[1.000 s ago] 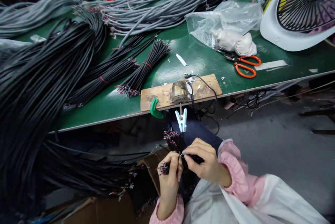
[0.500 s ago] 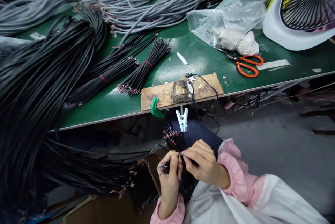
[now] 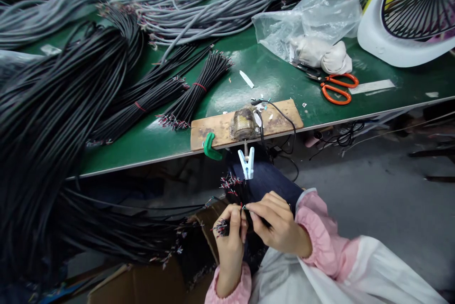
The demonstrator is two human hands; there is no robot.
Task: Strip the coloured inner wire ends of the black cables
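My left hand is closed around a bunch of black cables, whose stripped ends with red and white wires poke out by the palm. Thumb and fingertips of my right hand pinch at thin coloured wires between the two hands; the fingers hide most of the cable there. Just beyond the hands, another cluster of black cable ends points up over my lap. Above it, a pale blue clothespin sits on the shaft of a small motor fixed to a wooden board.
A green clamp grips the board at the table edge. Black cable bundles and grey cables cover the left and back. Orange-handled scissors, a plastic bag and a fan lie right. A cardboard box stands below.
Both hands keep almost the same place and grip. The small wires between the fingertips have shifted slightly, with a red one now showing more upright.
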